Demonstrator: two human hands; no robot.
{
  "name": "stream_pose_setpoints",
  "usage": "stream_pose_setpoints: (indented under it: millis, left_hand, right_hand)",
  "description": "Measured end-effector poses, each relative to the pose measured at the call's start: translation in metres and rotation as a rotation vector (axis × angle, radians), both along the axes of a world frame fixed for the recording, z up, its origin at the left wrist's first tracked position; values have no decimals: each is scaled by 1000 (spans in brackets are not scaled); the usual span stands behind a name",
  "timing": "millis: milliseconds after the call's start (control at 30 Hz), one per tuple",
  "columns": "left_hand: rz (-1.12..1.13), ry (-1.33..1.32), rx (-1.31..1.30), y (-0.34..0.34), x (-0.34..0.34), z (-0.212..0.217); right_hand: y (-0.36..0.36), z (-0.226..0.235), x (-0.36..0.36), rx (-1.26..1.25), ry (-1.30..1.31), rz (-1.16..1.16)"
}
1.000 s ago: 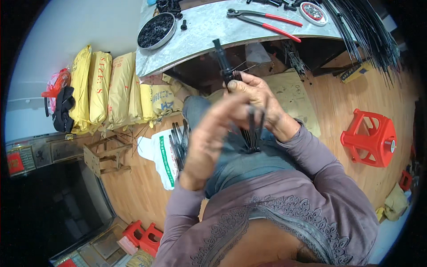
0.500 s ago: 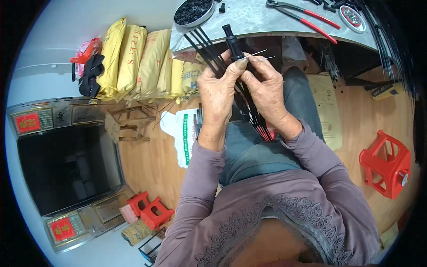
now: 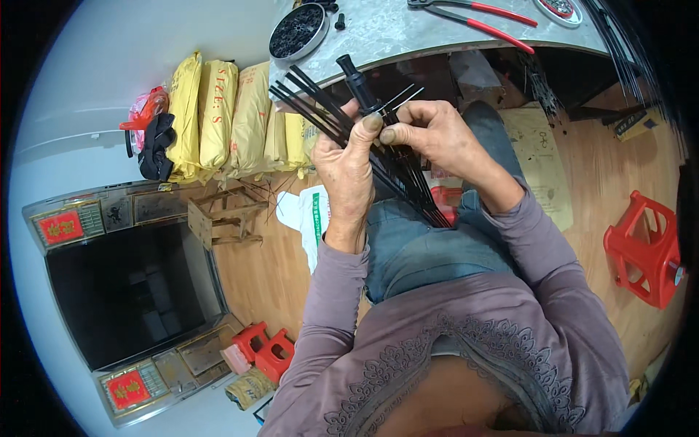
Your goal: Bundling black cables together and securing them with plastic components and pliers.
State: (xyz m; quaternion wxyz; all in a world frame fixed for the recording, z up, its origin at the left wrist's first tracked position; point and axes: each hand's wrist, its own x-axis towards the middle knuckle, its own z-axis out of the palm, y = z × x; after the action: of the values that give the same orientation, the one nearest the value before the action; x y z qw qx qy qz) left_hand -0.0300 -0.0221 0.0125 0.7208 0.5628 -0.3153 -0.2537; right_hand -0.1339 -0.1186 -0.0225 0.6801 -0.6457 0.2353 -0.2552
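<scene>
Head view: You work at a gray counter (image 3: 389,33), a black tube (image 3: 358,84) tilted toward the far left above your lap, its lower end pinched between the thumb and fingers of your left hand (image 3: 348,175). Your right hand (image 3: 443,138) bends in just beside it, fingers curled; whether they pinch a rod or a wire cannot be told. Some black rods (image 3: 309,109) point far left past your left hand, others slope down to your lap. The work looks partway along: rods are gathered at the tube's lower end, but two thin wires (image 3: 408,95) stick out on the right, their ends free and apart. On the counter lie red-handled pliers (image 3: 499,35) and, farther left, small black parts (image 3: 297,33) in a round dish (image 3: 325,35)
</scene>
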Motion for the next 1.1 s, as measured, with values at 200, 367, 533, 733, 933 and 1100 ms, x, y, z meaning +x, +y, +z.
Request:
stream_pose_setpoints:
  millis: [200, 367, 533, 733, 933, 1100]
  left_hand:
    - [37, -23, -21, 2, 0, -2]
    - [58, 12, -61, 3, -1, -3]
    - [58, -28, -62, 6, -1, -5]
    - [108, -115, -28, 9, -4, -6]
    - [118, -57, -10, 10, 1, -10]
    - [90, 28, -61, 6, -4, -6]
  right_hand:
    - [-2, 5, 1, 193, -43, 125]
    - [3, 5, 5, 125, -44, 95]
    - [-3, -3, 8, 361, -126, 219]
    - [-2, -10, 14, 402, -108, 248]
    - [16, 5, 13, 157, -83, 77]
    - [19, -2, 13, 84, -68, 2]
